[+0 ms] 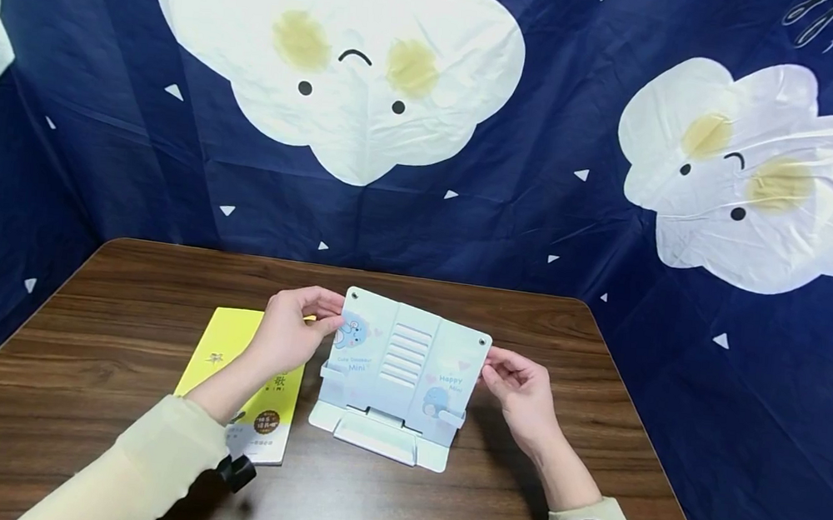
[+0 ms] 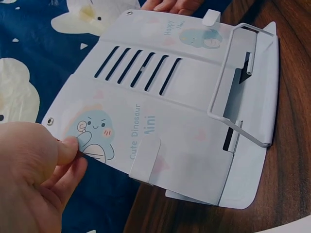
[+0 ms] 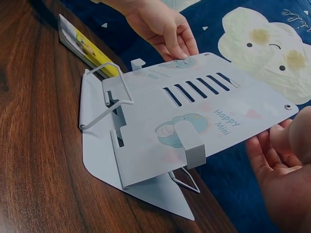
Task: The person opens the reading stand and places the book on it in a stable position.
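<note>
A pale blue metal book stand (image 1: 405, 376) with cartoon dinosaurs, slots and page clips stands tilted on the table. My left hand (image 1: 293, 328) pinches its left edge, thumb on the printed front face; the left wrist view shows this hand (image 2: 43, 170) near the corner rivet. At the opposite edge, my right hand (image 1: 520, 391) holds the side near the upper corner, with thumb and fingers bent at the rim in the right wrist view. A wire loop (image 3: 109, 97) sticks out by the base ledge, and another wire leg (image 3: 187, 182) shows behind the panel.
A yellow and white book (image 1: 268, 426) lies on the wooden table (image 1: 116, 331), left of the stand and partly under my left forearm. Behind the table hangs a dark blue cloth (image 1: 541, 222) with white clouds.
</note>
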A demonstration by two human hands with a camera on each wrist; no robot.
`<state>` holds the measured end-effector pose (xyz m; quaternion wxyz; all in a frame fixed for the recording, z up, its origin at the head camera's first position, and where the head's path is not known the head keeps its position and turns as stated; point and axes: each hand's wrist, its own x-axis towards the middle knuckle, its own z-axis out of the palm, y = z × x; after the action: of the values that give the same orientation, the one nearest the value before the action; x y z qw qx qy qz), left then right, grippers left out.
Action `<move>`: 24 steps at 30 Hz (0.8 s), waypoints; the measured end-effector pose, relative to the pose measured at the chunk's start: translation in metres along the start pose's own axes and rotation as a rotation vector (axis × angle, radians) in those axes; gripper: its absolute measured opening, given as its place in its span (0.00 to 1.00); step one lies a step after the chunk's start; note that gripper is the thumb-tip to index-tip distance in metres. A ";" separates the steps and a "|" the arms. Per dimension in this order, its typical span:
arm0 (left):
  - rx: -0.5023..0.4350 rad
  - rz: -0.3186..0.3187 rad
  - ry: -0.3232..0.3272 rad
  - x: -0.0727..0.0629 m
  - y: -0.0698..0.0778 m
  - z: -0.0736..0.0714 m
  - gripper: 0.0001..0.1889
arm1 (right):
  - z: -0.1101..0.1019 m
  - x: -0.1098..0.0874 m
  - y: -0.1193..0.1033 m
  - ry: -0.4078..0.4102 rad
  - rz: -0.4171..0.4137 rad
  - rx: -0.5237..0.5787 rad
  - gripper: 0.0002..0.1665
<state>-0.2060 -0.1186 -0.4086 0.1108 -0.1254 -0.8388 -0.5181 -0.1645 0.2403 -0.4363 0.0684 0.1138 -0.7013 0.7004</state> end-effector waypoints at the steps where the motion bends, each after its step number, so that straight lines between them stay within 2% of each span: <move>1: 0.003 0.012 0.003 -0.001 0.001 0.000 0.10 | 0.000 0.000 0.000 -0.006 -0.002 0.000 0.15; 8: 0.029 0.078 0.029 -0.003 0.002 0.001 0.15 | 0.002 0.001 -0.002 -0.030 -0.018 0.027 0.14; 17: 0.037 0.112 0.035 -0.002 0.006 -0.001 0.18 | 0.002 0.003 0.001 -0.052 -0.082 0.123 0.13; 24: 0.047 0.156 0.032 0.002 0.011 -0.002 0.23 | 0.004 0.004 0.001 -0.006 -0.067 0.122 0.12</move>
<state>-0.2041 -0.1150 -0.3980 0.1674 -0.1794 -0.8366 -0.4898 -0.1682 0.2357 -0.4368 0.0827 0.1431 -0.6533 0.7389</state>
